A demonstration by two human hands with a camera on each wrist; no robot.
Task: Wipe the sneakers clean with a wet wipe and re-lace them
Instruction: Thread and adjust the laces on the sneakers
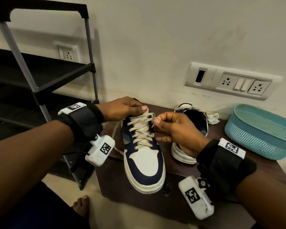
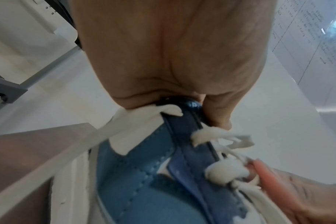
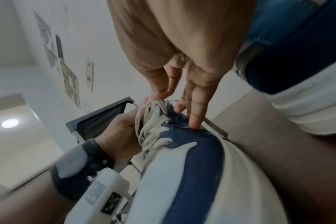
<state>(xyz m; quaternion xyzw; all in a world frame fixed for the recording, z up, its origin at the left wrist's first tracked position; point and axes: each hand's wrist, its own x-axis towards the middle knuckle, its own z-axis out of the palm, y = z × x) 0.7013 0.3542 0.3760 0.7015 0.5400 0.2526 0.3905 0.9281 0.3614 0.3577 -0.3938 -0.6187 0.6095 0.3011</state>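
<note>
A navy and white sneaker (image 1: pixel 144 164) stands on a dark brown low table (image 1: pixel 180 199), toe toward me, with cream laces (image 1: pixel 142 131) crossed up its front. My left hand (image 1: pixel 122 109) grips the sneaker's collar and tongue at the top, thumb pressed on the tongue. My right hand (image 1: pixel 170 128) pinches the lace end (image 1: pixel 153 119) between thumb and forefinger at an upper right eyelet. In the right wrist view the right hand's fingertips (image 3: pixel 194 125) touch the sneaker (image 3: pixel 192 174) beside the laces. The second sneaker (image 1: pixel 191 129) stands behind my right hand, with a crumpled white wipe (image 1: pixel 212 119) beside it.
A turquoise plastic basket (image 1: pixel 261 134) stands at the table's right end. A black shoe rack (image 1: pixel 40 80) stands on the left against the wall. Wall sockets (image 1: pixel 233 81) sit above the table. A loose lace end (image 1: pixel 116 138) hangs left of the sneaker. My bare foot (image 1: pixel 82 207) is on the floor.
</note>
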